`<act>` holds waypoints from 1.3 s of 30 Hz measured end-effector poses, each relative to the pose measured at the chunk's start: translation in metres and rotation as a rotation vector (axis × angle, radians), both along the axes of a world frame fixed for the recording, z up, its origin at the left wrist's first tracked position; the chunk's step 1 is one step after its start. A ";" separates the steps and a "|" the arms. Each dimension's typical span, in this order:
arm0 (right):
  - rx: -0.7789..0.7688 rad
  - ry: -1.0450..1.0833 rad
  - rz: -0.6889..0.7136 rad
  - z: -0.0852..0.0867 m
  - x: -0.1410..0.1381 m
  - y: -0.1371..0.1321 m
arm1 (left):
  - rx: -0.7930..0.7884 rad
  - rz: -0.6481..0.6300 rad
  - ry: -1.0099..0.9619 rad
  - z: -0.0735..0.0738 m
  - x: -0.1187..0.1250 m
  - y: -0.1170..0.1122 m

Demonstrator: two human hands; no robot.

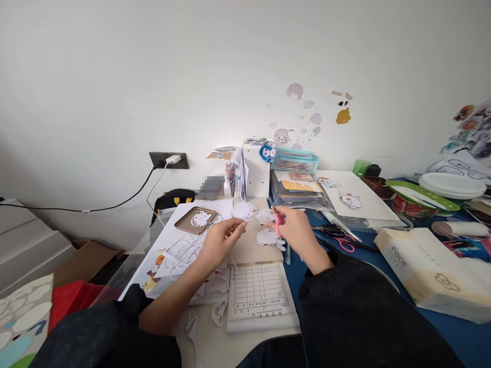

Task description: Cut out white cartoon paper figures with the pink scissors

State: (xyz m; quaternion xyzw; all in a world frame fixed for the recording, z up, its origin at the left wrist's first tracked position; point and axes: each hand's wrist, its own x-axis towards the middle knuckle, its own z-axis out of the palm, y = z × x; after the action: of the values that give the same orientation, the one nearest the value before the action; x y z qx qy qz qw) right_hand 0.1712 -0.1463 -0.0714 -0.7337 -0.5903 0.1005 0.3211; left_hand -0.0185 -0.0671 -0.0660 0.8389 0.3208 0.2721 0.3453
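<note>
My right hand (295,230) is closed around small pink-handled scissors (277,221), held over a white paper cut-out (268,237) on the desk. My left hand (220,241) is pinched at thumb and forefinger near a thin white paper strip (233,261); what it grips is too small to name. Both forearms reach forward in dark sleeves. Under the hands lies a pale cutting board (249,245) and a gridded sheet (260,294). White paper scraps (184,253) lie to the left.
A brown tray (196,220) with a cut-out sits at the left back. Pink-handled scissors (341,239) lie on the blue mat (383,266). A tissue pack (429,266), clear boxes (295,161), a white box (256,171) and plates (448,185) crowd the right and back.
</note>
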 end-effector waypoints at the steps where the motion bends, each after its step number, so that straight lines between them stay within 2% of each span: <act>1: 0.012 -0.032 0.031 -0.001 -0.014 0.000 | -0.008 -0.017 -0.026 0.000 0.000 -0.001; 4: 0.040 -0.107 0.141 -0.006 -0.050 0.002 | -0.036 -0.031 -0.106 0.000 0.002 -0.004; 7: 0.087 -0.138 0.178 -0.011 -0.065 0.004 | -0.061 -0.002 -0.172 -0.001 0.003 -0.005; 13: 0.194 -0.093 0.227 -0.013 -0.061 0.004 | -0.175 0.057 -0.279 -0.008 0.005 -0.004; 17: 0.304 0.018 0.277 0.001 -0.059 -0.005 | -0.274 0.169 -0.364 -0.013 0.005 0.003; 20: 0.342 0.133 0.185 0.014 -0.041 -0.012 | -0.341 0.236 -0.368 -0.012 0.001 0.015; 22: 0.304 0.202 0.050 0.017 -0.017 -0.013 | -0.389 0.237 -0.315 -0.010 -0.002 0.022; 24: 0.186 0.261 -0.019 0.015 0.010 -0.012 | -0.435 0.201 -0.223 -0.009 -0.005 0.026; 28: -0.157 0.361 0.044 0.000 0.043 -0.007 | -0.453 0.113 -0.023 -0.007 -0.005 0.023; 32: -0.329 0.385 0.059 -0.009 0.045 -0.002 | -0.343 0.095 0.112 -0.009 -0.003 0.018; 39: -0.425 0.355 -0.001 -0.011 0.039 0.002 | 0.039 0.161 0.228 -0.019 -0.002 0.015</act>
State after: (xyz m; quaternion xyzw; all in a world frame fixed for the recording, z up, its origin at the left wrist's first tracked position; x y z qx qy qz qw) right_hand 0.2098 -0.1443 -0.0828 -0.7557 -0.4903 0.3489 0.2585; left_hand -0.0204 -0.0521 -0.0850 0.8426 0.4188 0.2078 0.2673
